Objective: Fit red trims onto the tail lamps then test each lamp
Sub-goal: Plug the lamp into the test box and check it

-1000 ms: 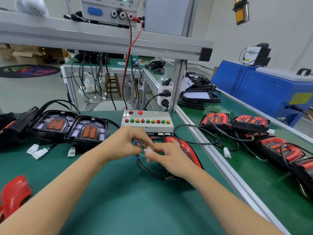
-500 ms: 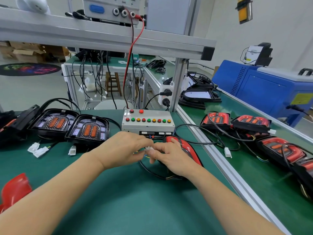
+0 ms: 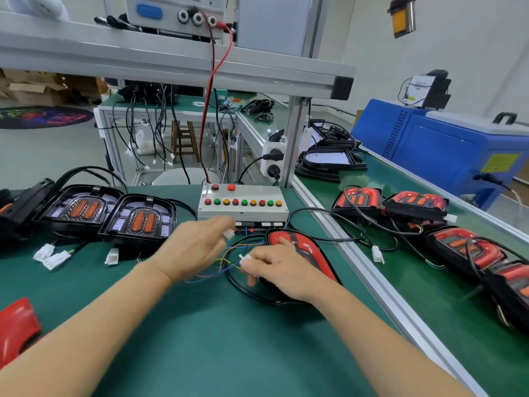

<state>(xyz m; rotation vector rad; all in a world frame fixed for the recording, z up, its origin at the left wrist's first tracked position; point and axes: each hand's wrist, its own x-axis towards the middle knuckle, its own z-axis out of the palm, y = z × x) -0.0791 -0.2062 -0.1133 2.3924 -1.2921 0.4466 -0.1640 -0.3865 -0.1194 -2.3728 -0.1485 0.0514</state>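
Centre frame, on green mat (image 3: 200,339): left hand (image 3: 191,247) blurred, fingers pinched on a white connector (image 3: 228,234) just below the test box (image 3: 243,203). Right hand (image 3: 279,270) closed on a second white connector (image 3: 245,257), coloured wires (image 3: 226,253) looping between the two, plugs apart. Under that right hand, a tail lamp (image 3: 297,247) with red trim fitted. Centre left: two untrimmed lamps (image 3: 108,213). Lower left edge: loose red trim (image 3: 15,328). Right: finished lamps (image 3: 415,207), possibly five, partly cut off.

Two hands, left (image 3: 194,247) and right (image 3: 282,270), each pinching a white connector.
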